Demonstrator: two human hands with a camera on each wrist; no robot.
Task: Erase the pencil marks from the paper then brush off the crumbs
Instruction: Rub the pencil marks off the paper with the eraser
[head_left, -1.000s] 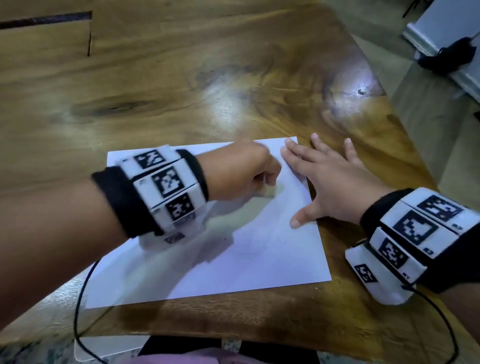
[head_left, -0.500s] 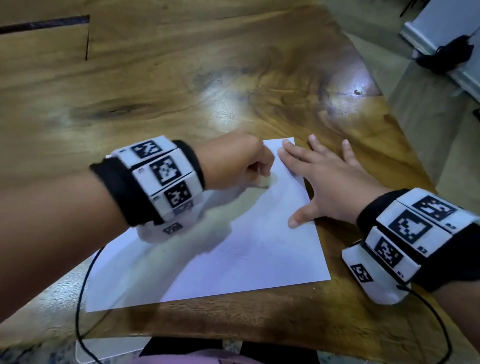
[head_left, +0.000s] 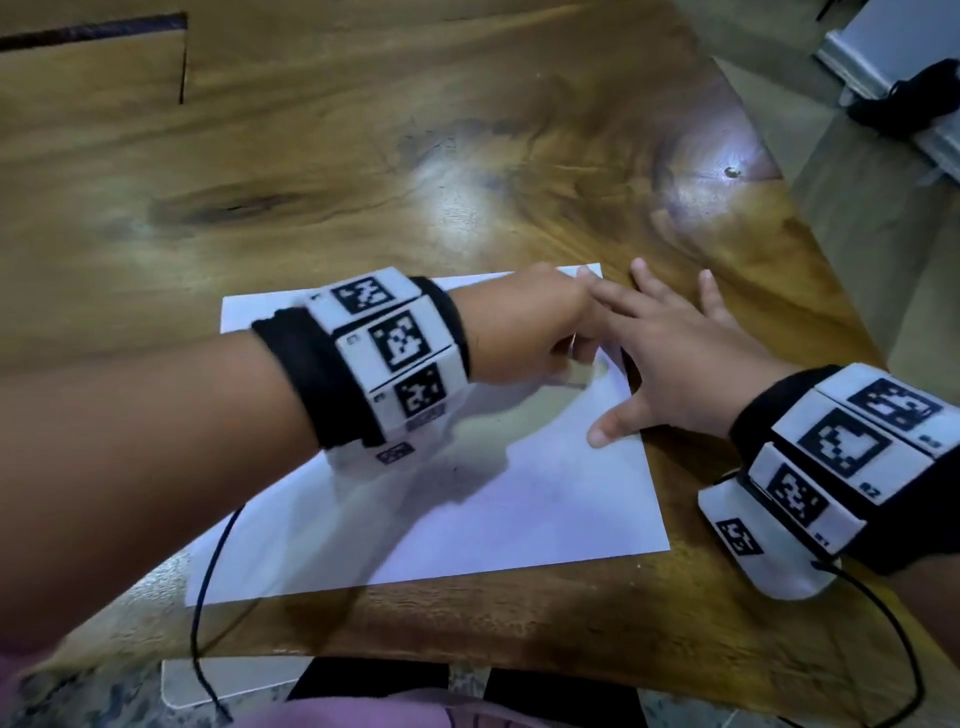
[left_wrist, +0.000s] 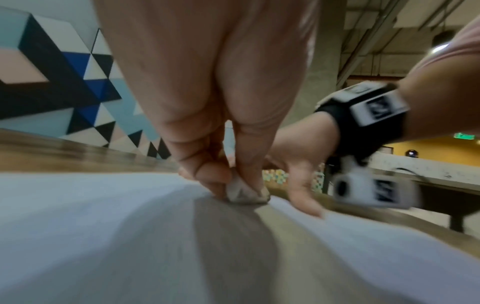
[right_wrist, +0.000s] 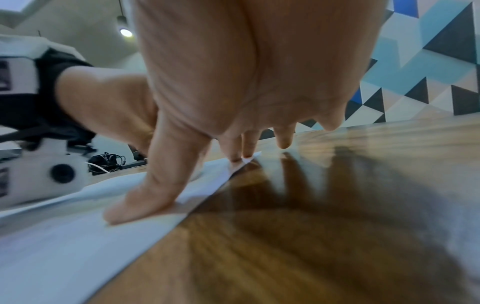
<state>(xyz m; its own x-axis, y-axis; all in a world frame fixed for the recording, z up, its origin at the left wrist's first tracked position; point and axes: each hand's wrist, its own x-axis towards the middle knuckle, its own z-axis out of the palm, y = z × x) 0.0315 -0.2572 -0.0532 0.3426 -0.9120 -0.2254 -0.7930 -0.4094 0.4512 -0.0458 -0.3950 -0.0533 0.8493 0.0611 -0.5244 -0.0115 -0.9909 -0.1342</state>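
in the head view, a white sheet of paper (head_left: 467, 499) lay flat on the wooden table (head_left: 363, 171), near the table's front edge. the left hand (head_left: 524, 327) was over the far right part of the sheet with its fingers curled under, and what it held could not be made out from there. the right hand (head_left: 670, 358) lay spread flat with straight fingers on the paper's right edge, its thumb on the sheet and its outer fingers out on the bare wood. a faint pencil mark (head_left: 569, 385) showed on the sheet just beneath the left hand. both wrists wore black bands with white coded blocks. in the left wrist view, the left hand (left_wrist: 207, 102) pinched a small, grubby white eraser (left_wrist: 246, 193) between thumb and fingertips, the eraser's underside touching the paper (left_wrist: 103, 236); the right hand (left_wrist: 298, 174) rested just beside it, thumb flat on the sheet. in the right wrist view, the right hand (right_wrist: 246, 82) was spread open, thumb and two fingertips pressed on the paper (right_wrist: 64, 257) at its edge and far corner, the other fingers over the table (right_wrist: 311, 246). the left hand (right_wrist: 109, 107) sat close behind it, blurred.
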